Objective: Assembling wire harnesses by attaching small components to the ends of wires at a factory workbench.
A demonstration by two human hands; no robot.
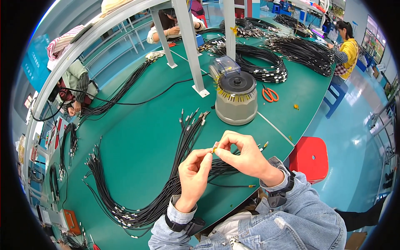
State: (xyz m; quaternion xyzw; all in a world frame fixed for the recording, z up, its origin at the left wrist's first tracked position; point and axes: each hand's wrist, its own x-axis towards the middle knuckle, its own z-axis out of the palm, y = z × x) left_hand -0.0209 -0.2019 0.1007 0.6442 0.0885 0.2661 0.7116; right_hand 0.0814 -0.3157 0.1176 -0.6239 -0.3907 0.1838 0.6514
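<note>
Just above the near edge of the table, my left hand (195,173) and my right hand (246,155) meet, thumb and forefinger pinched on each. Between the fingertips is a small cable end (214,148) with a bit of amber tape on it; the fingers hide most of it. Under and beside my hands a thick bundle of black cables (173,185) curves across the green table, with white labels and metal tips. A single cable with a yellow-wrapped tip (251,186) lies near the table edge. Beyond my right hand stands a round grey tape dispenser (236,98) with amber strips around its rim.
Orange-handled scissors (270,95) lie right of the dispenser. White metal posts (189,50) rise from the table. Coiled cable bundles (260,62) fill the far side. A red stool (309,159) stands at right. Co-workers sit at far left, at the back and at far right.
</note>
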